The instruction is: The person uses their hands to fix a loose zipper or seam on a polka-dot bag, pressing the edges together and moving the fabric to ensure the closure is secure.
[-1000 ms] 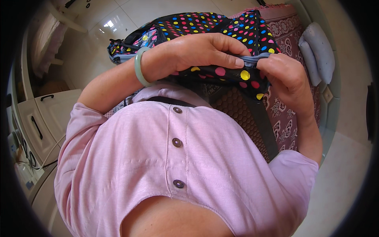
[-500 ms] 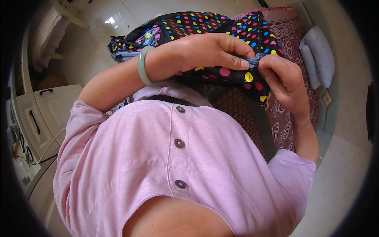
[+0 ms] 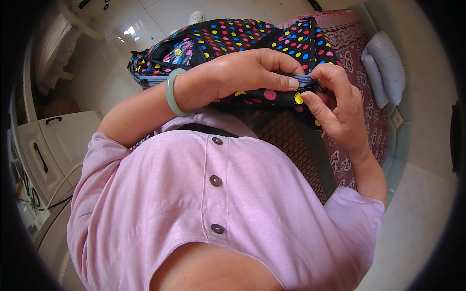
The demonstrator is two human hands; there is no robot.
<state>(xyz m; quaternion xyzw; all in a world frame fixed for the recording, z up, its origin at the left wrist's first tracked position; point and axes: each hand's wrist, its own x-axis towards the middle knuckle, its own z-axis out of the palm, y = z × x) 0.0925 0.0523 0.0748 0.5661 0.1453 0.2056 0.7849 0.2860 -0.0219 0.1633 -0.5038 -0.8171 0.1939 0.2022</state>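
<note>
A black bag [image 3: 228, 34] with bright multicoloured dots lies in front of me, its edge fitted with a blue-grey zipper [image 3: 305, 80]. My left hand [image 3: 247, 72], with a pale green bangle [image 3: 171, 92] on the wrist, pinches this zipper between thumb and fingers. At the zipper's right end is my right hand [image 3: 340, 104]. Its index fingertip bends onto the zipper, its thumb is spread lower against the bag's dotted side, and the other fingers curl in, partly hidden. Farther left, another stretch of blue-grey zipper runs along the bag's end.
Beneath the bag's right side is a patterned maroon cover [image 3: 349, 169]. A brown honeycomb-textured surface [image 3: 291, 150] shows below the bag. Pale grey cushions [image 3: 386, 63] rest at the right. Cream cabinets [image 3: 68, 133] stand at the left, with glossy floor tiles [image 3: 150, 24] beyond.
My right thumb has moved away from the index finger, and a dark gap now shows under the zipper. Both hands and the bag sit slightly farther left in view.
</note>
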